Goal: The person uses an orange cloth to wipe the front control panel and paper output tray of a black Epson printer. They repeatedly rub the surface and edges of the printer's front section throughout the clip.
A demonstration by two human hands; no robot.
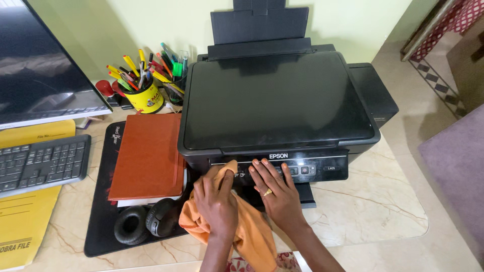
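Orange cloth [247,229] bunched in left hand [218,201], pressed on black printer [277,100] front panel; right hand [277,189] flat, empty, bracing; wipe lightly, avoid buttons [298,170].

On the marble tabletop [373,206] lie a brown notebook [148,156] on a black mat [98,221], black headphones [146,221], a keyboard [43,163] over a yellow folder [22,221], a monitor [40,70], and a yellow pen cup [146,95].

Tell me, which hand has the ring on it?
The right hand, lying flat on the black printer. The left hand has none and holds the orange cloth.
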